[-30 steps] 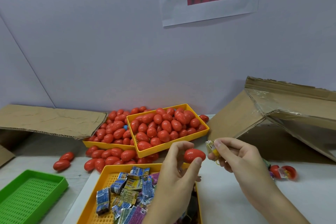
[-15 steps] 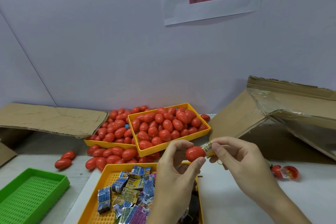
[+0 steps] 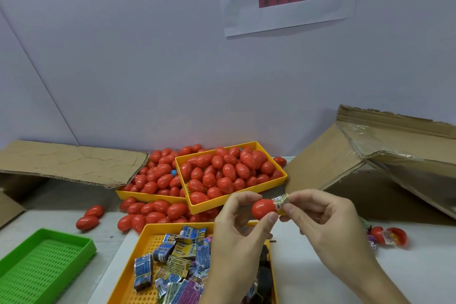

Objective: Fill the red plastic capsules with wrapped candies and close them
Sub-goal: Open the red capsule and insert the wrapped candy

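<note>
Above the near yellow plastic tray [image 3: 148, 234] of wrapped candies, left hand [image 3: 237, 242] pinching one red egg-shaped plastic capsule [image 3: 264, 208], right hand [image 3: 328, 224] pinching one yellow foil-wrapped candy [image 3: 280, 201] at its open end.

The scene is evenly and brightly lit from above. Only soft shadows are cast beneath the tilted brown cardboard box [image 3: 385, 155]. Small glare spots are seen on the glossy red plastic capsules [image 3: 222, 170]. Straight lines are bowed near the edges by the wide-angle lens. Focus is sharp throughout.
</note>
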{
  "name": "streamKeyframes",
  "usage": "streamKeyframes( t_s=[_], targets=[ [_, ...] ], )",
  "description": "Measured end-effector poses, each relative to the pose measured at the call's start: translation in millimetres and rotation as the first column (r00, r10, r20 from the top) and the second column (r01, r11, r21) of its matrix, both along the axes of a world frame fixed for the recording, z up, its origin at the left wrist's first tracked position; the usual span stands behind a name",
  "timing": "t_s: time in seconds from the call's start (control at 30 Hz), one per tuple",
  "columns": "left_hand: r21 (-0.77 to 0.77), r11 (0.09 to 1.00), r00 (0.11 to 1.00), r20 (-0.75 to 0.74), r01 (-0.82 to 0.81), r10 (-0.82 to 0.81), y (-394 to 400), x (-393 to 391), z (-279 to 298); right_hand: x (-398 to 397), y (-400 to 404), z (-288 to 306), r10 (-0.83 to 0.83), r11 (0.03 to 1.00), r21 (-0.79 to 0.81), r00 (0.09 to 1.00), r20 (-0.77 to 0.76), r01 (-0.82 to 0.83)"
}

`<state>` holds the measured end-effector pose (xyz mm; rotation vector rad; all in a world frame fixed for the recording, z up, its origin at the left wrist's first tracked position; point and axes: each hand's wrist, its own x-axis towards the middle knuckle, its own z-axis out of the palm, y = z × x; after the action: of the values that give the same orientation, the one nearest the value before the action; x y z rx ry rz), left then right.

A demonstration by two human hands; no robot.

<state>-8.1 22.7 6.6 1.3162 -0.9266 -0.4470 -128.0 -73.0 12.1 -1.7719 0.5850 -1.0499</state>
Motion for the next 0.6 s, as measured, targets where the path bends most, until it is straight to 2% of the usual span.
streamKeyframes(
  t_s=[0.2,0.4,0.6],
  targets=[
    [0.02,1.0,1.0,0.003,-0.003,0.003,0,0,0,0,0,0,-0.067,0.998,-0.018,0.998,-0.004,0.067],
    [0.039,0.999,1.0,-0.025,-0.001,0.002,0,0,0,-2,3,9,-0.012,0.999,0.045,0.998,0.061,0.009],
    [0.052,0.999,0.999,-0.033,0.001,0.0,0,-1,1,-6,2,12,0.0,0.994,0.11,1.0,0.019,-0.002]
  ],
)
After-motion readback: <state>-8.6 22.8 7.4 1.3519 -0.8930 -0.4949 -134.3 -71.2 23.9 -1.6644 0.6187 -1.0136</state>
